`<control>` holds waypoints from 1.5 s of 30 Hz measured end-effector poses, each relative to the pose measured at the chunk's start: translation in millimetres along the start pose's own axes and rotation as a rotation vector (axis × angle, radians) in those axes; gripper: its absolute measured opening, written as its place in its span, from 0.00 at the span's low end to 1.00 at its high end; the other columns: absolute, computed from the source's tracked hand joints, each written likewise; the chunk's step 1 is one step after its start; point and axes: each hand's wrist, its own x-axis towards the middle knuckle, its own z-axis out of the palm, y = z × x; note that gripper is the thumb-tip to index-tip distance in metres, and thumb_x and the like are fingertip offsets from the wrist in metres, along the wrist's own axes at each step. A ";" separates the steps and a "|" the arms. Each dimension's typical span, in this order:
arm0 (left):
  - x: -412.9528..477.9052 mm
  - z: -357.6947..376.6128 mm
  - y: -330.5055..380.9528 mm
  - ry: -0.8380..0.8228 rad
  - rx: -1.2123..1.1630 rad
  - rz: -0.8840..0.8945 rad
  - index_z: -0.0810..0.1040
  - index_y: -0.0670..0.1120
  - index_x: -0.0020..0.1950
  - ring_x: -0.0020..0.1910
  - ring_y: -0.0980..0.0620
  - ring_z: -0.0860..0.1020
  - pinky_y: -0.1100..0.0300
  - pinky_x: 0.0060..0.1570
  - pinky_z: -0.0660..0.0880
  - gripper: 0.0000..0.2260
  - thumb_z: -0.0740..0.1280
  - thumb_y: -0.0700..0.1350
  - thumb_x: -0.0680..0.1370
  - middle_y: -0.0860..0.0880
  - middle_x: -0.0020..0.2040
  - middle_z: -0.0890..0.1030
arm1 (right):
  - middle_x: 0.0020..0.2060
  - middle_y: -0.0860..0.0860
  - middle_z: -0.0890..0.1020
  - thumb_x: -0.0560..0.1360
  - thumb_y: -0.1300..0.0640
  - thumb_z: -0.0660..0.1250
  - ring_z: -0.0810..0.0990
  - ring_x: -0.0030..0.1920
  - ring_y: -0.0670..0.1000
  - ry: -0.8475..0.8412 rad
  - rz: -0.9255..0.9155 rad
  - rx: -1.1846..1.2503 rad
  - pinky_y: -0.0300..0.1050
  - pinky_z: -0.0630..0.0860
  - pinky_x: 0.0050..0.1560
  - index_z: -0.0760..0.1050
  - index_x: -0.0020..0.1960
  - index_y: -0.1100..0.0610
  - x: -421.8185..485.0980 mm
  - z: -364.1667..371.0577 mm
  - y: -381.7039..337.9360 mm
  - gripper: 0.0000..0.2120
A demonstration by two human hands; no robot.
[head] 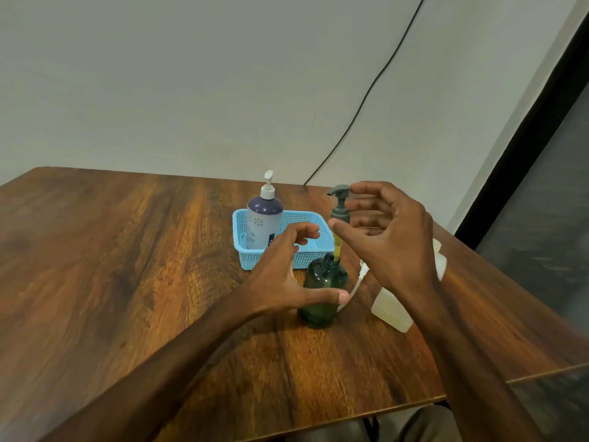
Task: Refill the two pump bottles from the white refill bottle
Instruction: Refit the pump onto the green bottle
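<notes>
A dark green pump bottle stands uncapped on the wooden table. My right hand pinches its grey-green pump head, lifted above the neck with the yellowish dip tube still in the opening. My left hand is spread beside the bottle, thumb against its side, fingers off it. A purple and grey pump bottle with a white pump stands in the blue basket. The white refill bottle lies on its side behind my right forearm, partly hidden.
A white pump piece with a tube lies on the table between the green bottle and the refill bottle. A black cable runs down the wall behind the table. The table's right edge is near my right arm.
</notes>
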 end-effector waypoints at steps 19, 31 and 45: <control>-1.4 -5.2 1.3 -0.114 0.147 0.000 0.63 0.63 0.71 0.66 0.62 0.65 0.74 0.57 0.62 0.41 0.81 0.64 0.65 0.64 0.68 0.65 | 0.52 0.45 0.85 0.67 0.55 0.82 0.84 0.47 0.38 -0.106 0.093 0.045 0.29 0.80 0.42 0.78 0.64 0.53 -27.2 6.7 23.5 0.28; -0.1 -4.1 -5.3 -0.095 0.153 0.039 0.70 0.63 0.66 0.66 0.68 0.66 0.73 0.59 0.62 0.34 0.76 0.69 0.64 0.63 0.68 0.72 | 0.50 0.45 0.85 0.67 0.54 0.82 0.82 0.47 0.36 -0.127 0.112 0.038 0.30 0.80 0.42 0.79 0.63 0.52 -33.4 11.1 36.8 0.26; 0.3 -12.0 12.5 0.008 -0.077 0.058 0.73 0.68 0.59 0.62 0.66 0.74 0.63 0.61 0.72 0.21 0.67 0.71 0.68 0.69 0.59 0.77 | 0.51 0.41 0.84 0.66 0.49 0.82 0.82 0.50 0.37 -0.184 0.175 0.110 0.33 0.82 0.46 0.77 0.63 0.49 -37.0 8.7 46.1 0.28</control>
